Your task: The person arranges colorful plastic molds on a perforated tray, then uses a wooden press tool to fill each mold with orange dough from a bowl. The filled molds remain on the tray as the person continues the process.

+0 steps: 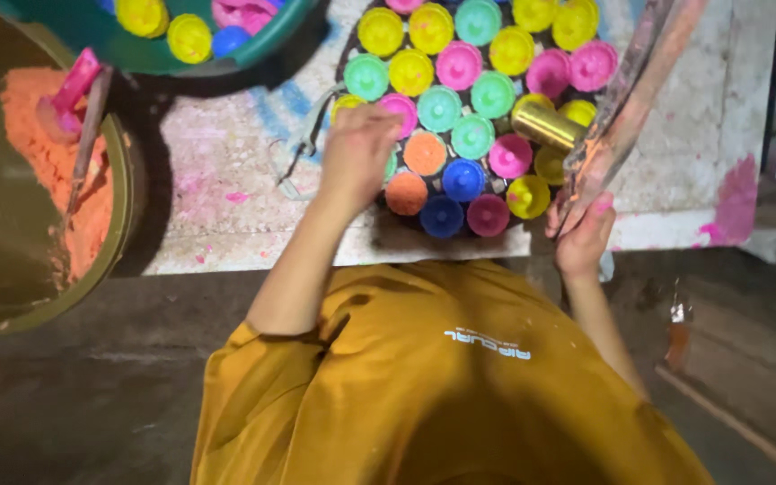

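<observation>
**Orange powder and bright caps on a stained slab**

Orange powder fills two open bottles (415, 172) at the near edge of a tight cluster of small bottles (469, 108) standing on a pale, colour-stained slab (226, 180). The rest of the cluster wears caps in yellow, pink, green and blue. One gold, uncapped bottle (545, 124) lies tilted on top of the capped ones at the right side of the cluster.

The left hand (357, 153) rests over the left edge of the cluster, beside the two orange-filled bottles. Its fingers are curled together, knuckles up; whether they pinch anything underneath cannot be told. The right hand (584, 235) is at the slab's near edge, right of the cluster, with its fingers closed around the lower end of a long clear plastic sleeve (626, 108) dusted with orange and pink. The sleeve rises slantwise away from the person, passing just beside the gold bottle.

To the far left stands a large olive bowl (123, 224) holding a heap of orange powder (56, 171), with a pink scoop (69, 90) resting in it. Above the slab's left part, a green basin (253, 49) holds loose yellow, pink and blue caps. The person wears a mustard-yellow shirt (442, 386).
</observation>
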